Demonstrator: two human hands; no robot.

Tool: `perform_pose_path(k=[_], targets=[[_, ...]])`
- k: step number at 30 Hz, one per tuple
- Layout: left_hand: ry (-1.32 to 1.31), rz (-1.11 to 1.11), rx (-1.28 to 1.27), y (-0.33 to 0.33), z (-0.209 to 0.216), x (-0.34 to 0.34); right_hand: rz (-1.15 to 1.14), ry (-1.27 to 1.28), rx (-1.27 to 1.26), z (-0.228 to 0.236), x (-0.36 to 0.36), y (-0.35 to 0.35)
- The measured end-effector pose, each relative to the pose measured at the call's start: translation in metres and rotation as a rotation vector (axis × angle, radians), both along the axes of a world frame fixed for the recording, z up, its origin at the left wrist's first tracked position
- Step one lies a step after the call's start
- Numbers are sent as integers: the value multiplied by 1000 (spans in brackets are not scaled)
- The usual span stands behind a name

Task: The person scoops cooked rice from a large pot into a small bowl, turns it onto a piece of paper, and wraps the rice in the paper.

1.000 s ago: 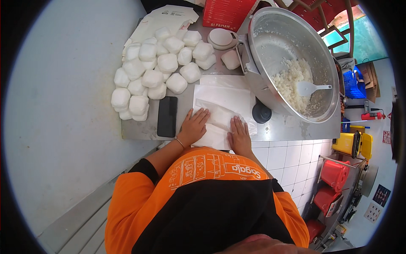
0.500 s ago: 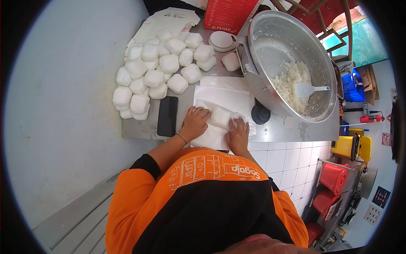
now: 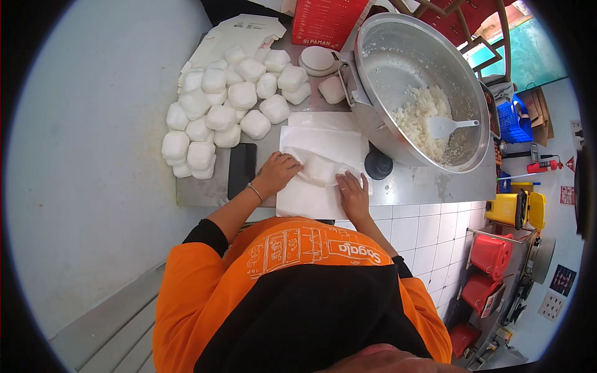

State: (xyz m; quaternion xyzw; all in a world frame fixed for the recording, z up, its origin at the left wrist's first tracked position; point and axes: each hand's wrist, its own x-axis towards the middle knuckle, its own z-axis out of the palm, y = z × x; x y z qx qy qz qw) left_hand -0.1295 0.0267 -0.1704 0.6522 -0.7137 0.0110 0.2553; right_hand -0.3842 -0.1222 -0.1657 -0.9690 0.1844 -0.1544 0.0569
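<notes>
A white paper-wrapped packet (image 3: 318,168) lies across white paper sheets (image 3: 305,198) at the table's near edge. At its left end my left hand (image 3: 277,173) is closed, the fingers gripping the folded paper. The right end of the same packet is held by my right hand (image 3: 354,194), its fingertips pressed on the wrap. What is inside the packet is hidden by the paper. Beyond my left hand a heap of rounded white packets (image 3: 221,117) is piled up. A black phone (image 3: 242,169) lies beside my left wrist.
Tilted at the right, a large metal pot (image 3: 379,121) holds cooked rice (image 3: 429,112) and a white rice paddle (image 3: 444,127). A black round lid-like object (image 3: 379,165) sits right of the paper. At the back stand a white kitchen scale (image 3: 318,60), a lone packet (image 3: 331,90) and a red box (image 3: 326,23).
The packet now shows as a fuller, smoother roll, turned a little away from the near paper. Both hands stay at its ends; the whole view has shifted slightly.
</notes>
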Motion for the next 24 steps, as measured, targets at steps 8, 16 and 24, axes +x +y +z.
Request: perform_pose_path(k=[8, 16, 24], targets=[[-45, 178, 627, -49, 36, -1, -241, 528, 393, 38, 49, -26], [-203, 102, 516, -93, 41, 19, -197, 397, 383, 47, 60, -54], [86, 67, 474, -60, 28, 16, -163, 41, 674, 19, 33, -41]])
